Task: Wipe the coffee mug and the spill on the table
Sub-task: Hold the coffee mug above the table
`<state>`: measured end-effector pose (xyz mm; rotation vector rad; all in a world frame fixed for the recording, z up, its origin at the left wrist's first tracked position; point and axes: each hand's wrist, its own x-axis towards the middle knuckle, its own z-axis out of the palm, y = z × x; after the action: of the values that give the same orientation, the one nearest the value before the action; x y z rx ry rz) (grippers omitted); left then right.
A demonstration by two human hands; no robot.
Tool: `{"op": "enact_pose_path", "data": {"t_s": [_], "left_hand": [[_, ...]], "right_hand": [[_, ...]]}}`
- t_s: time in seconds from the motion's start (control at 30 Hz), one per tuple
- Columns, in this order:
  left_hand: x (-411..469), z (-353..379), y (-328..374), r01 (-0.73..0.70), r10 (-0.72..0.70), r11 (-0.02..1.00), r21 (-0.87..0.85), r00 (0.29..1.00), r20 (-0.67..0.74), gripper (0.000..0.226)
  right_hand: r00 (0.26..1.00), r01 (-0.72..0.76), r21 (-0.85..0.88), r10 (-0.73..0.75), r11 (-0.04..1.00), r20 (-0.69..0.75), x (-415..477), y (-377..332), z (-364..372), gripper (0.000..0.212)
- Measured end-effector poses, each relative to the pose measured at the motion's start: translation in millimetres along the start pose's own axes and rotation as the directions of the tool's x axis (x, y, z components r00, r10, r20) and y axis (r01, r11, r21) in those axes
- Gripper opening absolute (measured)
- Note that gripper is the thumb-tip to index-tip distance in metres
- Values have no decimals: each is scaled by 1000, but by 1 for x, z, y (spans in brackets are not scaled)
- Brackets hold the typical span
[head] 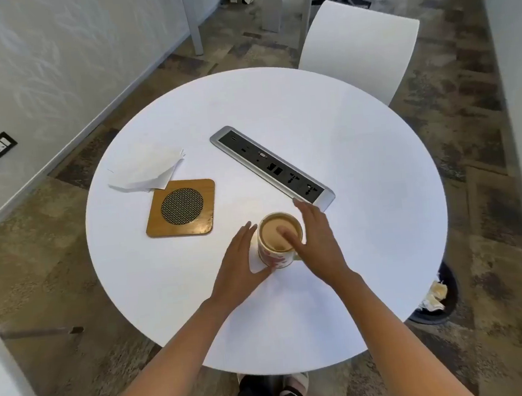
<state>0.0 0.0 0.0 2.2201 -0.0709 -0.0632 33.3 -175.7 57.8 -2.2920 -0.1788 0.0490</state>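
Observation:
A coffee mug (275, 255), white with red marks and full of milky coffee, stands on the round white table (366, 220) near its middle front. My left hand (239, 269) lies flat against the mug's left side, fingers straight, thumb by its base. My right hand (315, 240) rests against the mug's right side, covering the handle, with the thumb over the rim and the fingers stretched out past it. Neither hand is curled around the mug. A faint tan smear (249, 199) shows on the table just beyond the mug.
A pile of white napkins (146, 170) lies at the table's left, touching a wooden coaster (181, 208) with a mesh centre. A built-in socket strip (271, 165) runs diagonally beyond the mug. A white chair (360, 50) stands at the far side, a waste bin (435, 296) on the floor at right.

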Motion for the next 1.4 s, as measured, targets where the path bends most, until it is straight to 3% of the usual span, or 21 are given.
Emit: {"op": "enact_pose_path", "data": {"t_s": [0.13,0.27,0.47,0.73,1.4], "left_hand": [[7,-1,20,-14,18,971,-238,1000,12,85],[12,-1,26,16,0,936,-351,999,46,83],[18,-3,29,80,-44,924,-373,994,104,84],[29,-11,45,37,1,929,-369,995,103,82],[118,31,148,-85,148,901,-426,982,118,76]], "right_hand": [[987,98,-208,-68,973,144,0,-11,7,100],[983,100,-261,-55,960,174,-1,-9,13,112],[992,3,-202,22,979,121,1,-8,17,101],[998,-56,-179,62,982,31,8,-11,5,97],[993,-77,-217,54,973,-107,60,19,-124,97]]}}
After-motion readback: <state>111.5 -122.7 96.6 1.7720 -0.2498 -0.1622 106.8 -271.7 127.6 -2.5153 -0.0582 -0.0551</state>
